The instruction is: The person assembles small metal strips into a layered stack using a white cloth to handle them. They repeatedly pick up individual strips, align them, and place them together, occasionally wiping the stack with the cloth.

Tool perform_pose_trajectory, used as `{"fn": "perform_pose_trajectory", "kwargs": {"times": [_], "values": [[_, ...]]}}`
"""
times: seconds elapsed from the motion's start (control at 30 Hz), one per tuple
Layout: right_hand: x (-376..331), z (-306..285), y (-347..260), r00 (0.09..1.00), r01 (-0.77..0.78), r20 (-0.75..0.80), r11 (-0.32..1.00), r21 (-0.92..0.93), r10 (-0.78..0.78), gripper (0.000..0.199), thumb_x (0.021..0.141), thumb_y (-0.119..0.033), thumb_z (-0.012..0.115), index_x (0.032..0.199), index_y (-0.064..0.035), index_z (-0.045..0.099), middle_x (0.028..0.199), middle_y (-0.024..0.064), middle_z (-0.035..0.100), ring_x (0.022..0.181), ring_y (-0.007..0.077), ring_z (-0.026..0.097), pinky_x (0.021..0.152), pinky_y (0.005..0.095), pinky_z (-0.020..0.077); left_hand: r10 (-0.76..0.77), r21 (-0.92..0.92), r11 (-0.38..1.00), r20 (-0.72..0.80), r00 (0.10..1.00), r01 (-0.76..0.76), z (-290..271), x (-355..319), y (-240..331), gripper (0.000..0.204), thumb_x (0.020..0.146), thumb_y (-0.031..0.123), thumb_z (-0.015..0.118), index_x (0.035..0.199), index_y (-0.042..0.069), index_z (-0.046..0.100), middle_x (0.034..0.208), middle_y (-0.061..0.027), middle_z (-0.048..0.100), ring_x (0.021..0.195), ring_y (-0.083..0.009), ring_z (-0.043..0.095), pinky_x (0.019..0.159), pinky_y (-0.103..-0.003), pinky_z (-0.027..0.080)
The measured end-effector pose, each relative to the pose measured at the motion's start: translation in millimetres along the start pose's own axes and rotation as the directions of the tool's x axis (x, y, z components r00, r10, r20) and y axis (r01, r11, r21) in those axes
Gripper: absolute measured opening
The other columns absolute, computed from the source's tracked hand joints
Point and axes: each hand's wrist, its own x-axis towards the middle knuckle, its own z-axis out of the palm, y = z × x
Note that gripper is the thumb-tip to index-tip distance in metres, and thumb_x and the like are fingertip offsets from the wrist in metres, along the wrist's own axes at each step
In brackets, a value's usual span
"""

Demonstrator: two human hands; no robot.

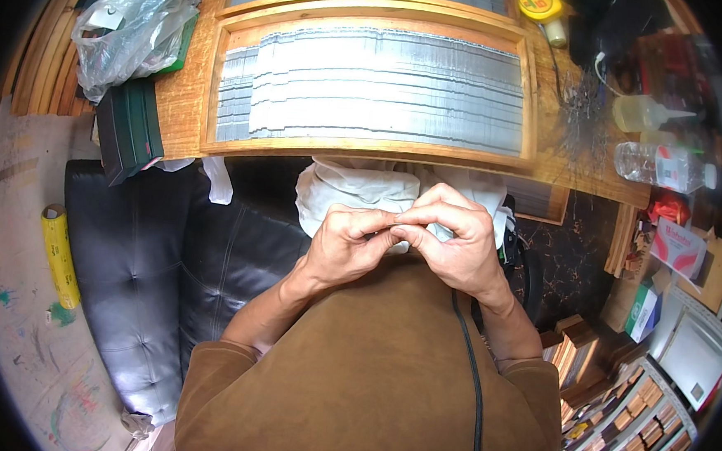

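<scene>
My left hand (345, 245) and my right hand (462, 242) meet fingertip to fingertip in front of my chest. Both are closed in a pinch, thumbs against index fingers. Whatever lies between the fingertips is too small or too hidden to make out. White cloth (355, 188) lies behind the hands, across my lap. Just beyond it, on the table, is a wooden frame (212, 92) filled with rows of thin, shiny grey strips (386, 86).
A second wooden frame (366, 1) sits farther back. Thin dark wires (583, 115), a yellow tape measure (540, 5), a squeeze bottle (640, 114) and a clear plastic bottle (662, 167) are at right. At left are a plastic bag (137, 34), dark green box (127, 133) and black sofa (135, 269).
</scene>
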Motion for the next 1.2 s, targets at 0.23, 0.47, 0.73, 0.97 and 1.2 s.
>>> {"fn": "perform_pose_trajectory", "kwargs": {"times": [0.23, 0.47, 0.73, 0.97, 1.2], "values": [[-0.2, 0.1, 1.6, 1.0, 0.007, -0.004, 1.0, 0.022, -0.007, 0.018, 0.083, 0.007, 0.082, 0.1, -0.0002, 0.08, 0.09, 0.0099, 0.073, 0.078, 0.0176, 0.069, 0.068, 0.029, 0.055, 0.002, -0.005, 1.0, -0.003, 1.0, -0.002, 0.0, 0.0, 0.3, 0.017, 0.091, -0.001, 0.077, 0.107, -0.002, 0.079, 0.091, -0.0172, 0.08, 0.078, -0.0235, 0.079, 0.067, -0.03, 0.059], [1.0, -0.7, 0.0, 1.0, 0.013, -0.009, 1.0, -0.005, -0.013, 0.017, 0.083, 0.006, 0.083, 0.099, -0.0005, 0.08, 0.09, 0.0096, 0.073, 0.079, 0.0182, 0.07, 0.07, 0.0296, 0.0559, -0.006, -0.029, 1.0, -0.015, 1.0, 0.006, 1.1, -1.2, -2.8, 0.018, 0.09, -0.001, 0.078, 0.108, -0.002, 0.079, 0.094, -0.0177, 0.08, 0.08, -0.0245, 0.08, 0.069, -0.03, 0.06], [0.6, -3.4, -1.5, 1.0, 0.012, -0.006, 0.999, -0.043, -0.012, 0.015, 0.083, 0.007, 0.081, 0.096, 0.0004, 0.078, 0.089, 0.0105, 0.072, 0.079, 0.0201, 0.07, 0.07, 0.0306, 0.0559, -0.02, -0.048, 0.999, -0.015, 1.0, 0.019, 1.9, -0.2, -1.2, 0.02, 0.089, -0.002, 0.078, 0.11, -0.002, 0.079, 0.094, -0.0177, 0.08, 0.081, -0.0251, 0.08, 0.07, -0.03, 0.061], [0.5, -0.3, -3.6, 0.999, 0.044, -0.002, 0.993, -0.105, -0.045, 0.014, 0.083, 0.008, 0.079, 0.095, 0.0017, 0.076, 0.088, 0.0124, 0.071, 0.079, 0.0241, 0.07, 0.069, 0.0327, 0.0556, -0.05, -0.02, 0.999, -0.009, 0.999, 0.05, 2.2, -0.5, -0.4, 0.022, 0.09, -0.001, 0.078, 0.112, -0.001, 0.079, 0.093, -0.0179, 0.08, 0.08, -0.0232, 0.08, 0.068, -0.029, 0.06], [1.2, -5.6, -8.0, 0.995, 0.01, -0.1, 0.99, -0.138, -0.024, 0.009, 0.085, 0.007, 0.077, 0.092, 0.0022, 0.075, 0.087, 0.0107, 0.07, 0.08, 0.0214, 0.068, 0.071, 0.0316, 0.0549, -0.079, -0.103, 0.992, -0.033, 0.996, 0.075, 5.5, 1.8, 2.6, 0.021, 0.093, 0.001, 0.078, 0.113, -0.002, 0.079, 0.099, -0.0171, 0.081, 0.086, -0.02, 0.08, 0.075, -0.028, 0.062]]}}
